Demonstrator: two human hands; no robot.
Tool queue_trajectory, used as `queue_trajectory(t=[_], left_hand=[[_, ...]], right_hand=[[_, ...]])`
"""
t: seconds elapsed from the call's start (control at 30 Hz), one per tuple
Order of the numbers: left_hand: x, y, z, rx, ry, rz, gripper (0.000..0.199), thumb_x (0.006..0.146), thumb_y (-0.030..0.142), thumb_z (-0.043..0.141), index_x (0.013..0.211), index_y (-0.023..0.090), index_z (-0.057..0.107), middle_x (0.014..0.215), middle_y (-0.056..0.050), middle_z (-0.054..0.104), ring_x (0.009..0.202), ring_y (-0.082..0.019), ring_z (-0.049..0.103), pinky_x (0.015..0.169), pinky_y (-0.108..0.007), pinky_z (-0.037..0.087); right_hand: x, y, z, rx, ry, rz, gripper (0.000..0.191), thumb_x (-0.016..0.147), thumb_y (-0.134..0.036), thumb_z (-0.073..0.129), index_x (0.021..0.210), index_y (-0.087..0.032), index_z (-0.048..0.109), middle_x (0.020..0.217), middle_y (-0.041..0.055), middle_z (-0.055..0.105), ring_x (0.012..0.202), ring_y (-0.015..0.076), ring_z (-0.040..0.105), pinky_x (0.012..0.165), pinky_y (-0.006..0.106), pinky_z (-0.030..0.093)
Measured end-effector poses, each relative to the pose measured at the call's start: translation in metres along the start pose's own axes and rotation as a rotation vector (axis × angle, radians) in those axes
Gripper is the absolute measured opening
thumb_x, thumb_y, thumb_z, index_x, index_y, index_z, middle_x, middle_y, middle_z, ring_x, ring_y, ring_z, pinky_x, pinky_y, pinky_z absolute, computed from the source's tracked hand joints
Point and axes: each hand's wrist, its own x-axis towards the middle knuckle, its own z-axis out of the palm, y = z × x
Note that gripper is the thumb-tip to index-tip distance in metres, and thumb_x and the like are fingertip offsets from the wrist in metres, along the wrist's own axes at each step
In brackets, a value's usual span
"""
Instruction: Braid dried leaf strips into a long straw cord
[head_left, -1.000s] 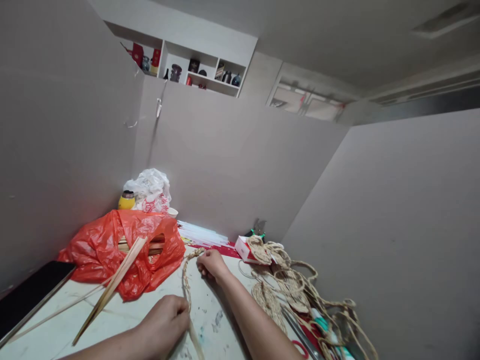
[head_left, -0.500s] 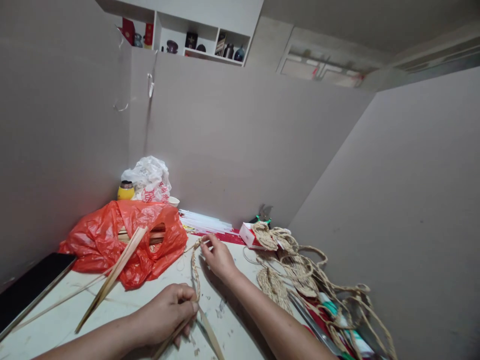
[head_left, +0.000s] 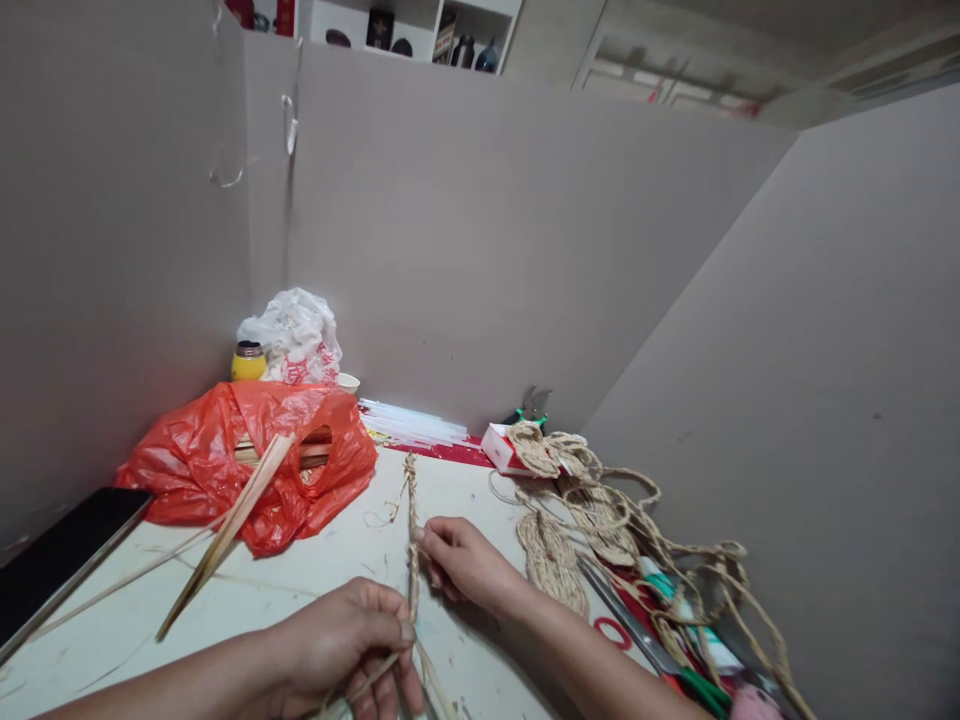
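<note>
A thin braid (head_left: 412,505) of tan plant fibre runs away from me along the table, with a knotted far end. My left hand (head_left: 349,635) pinches its near end between thumb and fingers. Loose flat strips (head_left: 431,680) trail from that grip toward me. Farther up, my right hand (head_left: 469,565) is closed with thumb and forefinger at the middle of the braid. Right of it lie woven fibre sandal soles (head_left: 553,562) and loops of cord (head_left: 637,490).
A red plastic bag (head_left: 187,450) holding fibre strips sits at the left, near a black tablet-like slab (head_left: 60,560). Long-bladed scissors (head_left: 637,625) lie at the right. Pruning shears (head_left: 534,405) and white sticks (head_left: 412,424) are by the back partition (head_left: 450,230).
My right hand has come back toward me from the braid's far end to its middle. The braid now lies straighter. The view has tilted down a little.
</note>
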Motion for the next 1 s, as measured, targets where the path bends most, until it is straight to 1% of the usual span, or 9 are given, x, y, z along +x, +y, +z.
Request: queue_trajectory(t=[0.1,0.17,0.37,0.47,0.53,0.6,0.7,0.83,1.0], left_hand=[[-0.001,0.001,-0.001,-0.049,-0.076,-0.055,0.021,0.064,0.034,0.059,0.067,0.015,0.049,0.058,-0.01,0.066,0.029,-0.01,0.048,0.028,-0.015,0.032],[-0.001,0.0,-0.002,-0.072,-0.101,-0.081,0.021,0.065,0.034,0.06,0.069,0.015,0.051,0.057,-0.009,0.066,0.027,-0.009,0.045,0.026,-0.015,0.031],[-0.007,0.001,0.003,-0.078,-0.037,-0.052,0.019,0.073,0.033,0.061,0.073,0.015,0.056,0.043,0.003,0.051,0.025,-0.004,0.026,0.024,-0.014,0.02],[-0.009,0.003,0.006,-0.008,-0.048,-0.027,0.022,0.076,0.033,0.057,0.07,0.012,0.059,0.041,0.004,0.046,0.026,-0.004,0.024,0.025,-0.016,0.02],[-0.009,0.004,0.007,0.005,-0.015,-0.034,0.021,0.075,0.033,0.058,0.069,0.013,0.058,0.042,0.004,0.047,0.026,-0.004,0.025,0.025,-0.016,0.02],[-0.009,0.004,0.008,0.001,0.023,-0.053,0.02,0.072,0.033,0.061,0.069,0.015,0.057,0.041,0.005,0.047,0.026,-0.004,0.026,0.025,-0.016,0.021],[-0.009,0.004,0.008,0.005,0.023,-0.052,0.019,0.069,0.033,0.062,0.068,0.015,0.056,0.042,0.005,0.047,0.027,-0.005,0.027,0.025,-0.016,0.022],[-0.008,0.002,0.006,0.015,0.023,-0.046,0.018,0.064,0.032,0.063,0.067,0.015,0.056,0.043,0.004,0.049,0.027,-0.006,0.031,0.025,-0.017,0.024],[-0.008,0.001,0.003,0.117,0.033,-0.031,0.018,0.063,0.033,0.059,0.064,0.015,0.055,0.043,0.004,0.049,0.027,-0.007,0.036,0.027,-0.018,0.027]], right_hand=[[-0.01,0.005,-0.004,0.023,0.128,-0.043,0.044,0.082,-0.055,0.048,0.058,-0.019,0.042,0.043,-0.0067,0.044,0.032,0.0038,0.034,0.035,0.018,0.024],[-0.02,0.004,-0.004,0.071,0.148,-0.045,0.047,0.08,-0.059,0.049,0.058,-0.018,0.043,0.043,-0.0061,0.046,0.032,0.0038,0.035,0.035,0.018,0.025],[-0.053,-0.002,0.011,0.291,-0.297,0.188,0.058,0.076,-0.068,0.049,0.067,-0.011,0.059,0.054,0.0029,0.06,0.033,0.0061,0.047,0.032,0.017,0.025],[-0.061,0.001,0.02,0.441,-0.364,0.18,0.052,0.076,-0.062,0.055,0.071,-0.011,0.059,0.059,0.0038,0.063,0.037,0.0064,0.05,0.034,0.016,0.028],[-0.065,0.003,0.024,0.505,-0.357,0.186,0.047,0.074,-0.058,0.061,0.071,-0.012,0.056,0.052,-0.0001,0.059,0.033,0.0052,0.045,0.033,0.016,0.026],[-0.068,0.003,0.026,0.523,-0.343,0.206,0.044,0.076,-0.057,0.06,0.071,-0.014,0.055,0.041,-0.0065,0.047,0.029,0.0031,0.032,0.031,0.016,0.02],[-0.073,0.001,0.028,0.493,-0.322,0.279,0.044,0.079,-0.059,0.056,0.07,-0.016,0.051,0.039,-0.0111,0.033,0.03,0.0028,0.018,0.03,0.018,0.01],[-0.075,0.0,0.033,0.458,-0.267,0.362,0.045,0.074,-0.061,0.058,0.071,-0.018,0.047,0.041,-0.0114,0.032,0.032,0.0026,0.016,0.033,0.018,0.006],[-0.069,0.01,0.04,0.485,-0.289,0.283,0.049,0.071,-0.064,0.059,0.062,-0.017,0.047,0.042,-0.0105,0.029,0.034,0.0022,0.016,0.036,0.02,0.007]])
